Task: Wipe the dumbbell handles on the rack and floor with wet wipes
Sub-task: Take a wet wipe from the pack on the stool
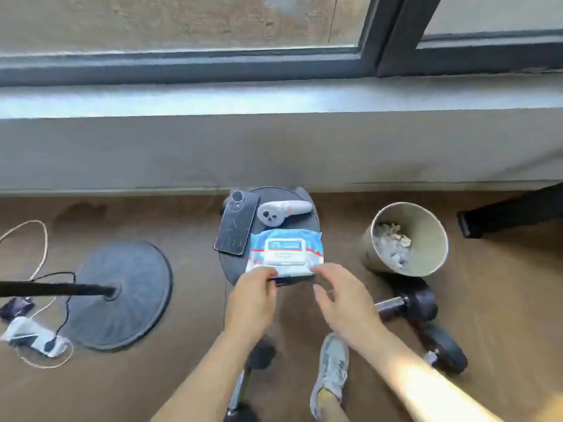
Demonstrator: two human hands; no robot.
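Just beyond left hand (251, 303) and right hand (344, 303) lies the wipes pack (285, 251).

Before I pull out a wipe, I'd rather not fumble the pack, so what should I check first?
1. Reach to the wipes pack: ok, it lies on the stool just ahead.
2. Open lid: not ok, the flap looks shut.
3. Pack steadied by the left hand: ok, it pinches the near edge.
4. Free right hand: ok, fingers straight and nothing held, though blurred.
5. Nearby bin: ok, right of the stool, crumpled wipes inside.
6. Exposed handle on the dumbbell: ok, it lies on the floor by the bin.
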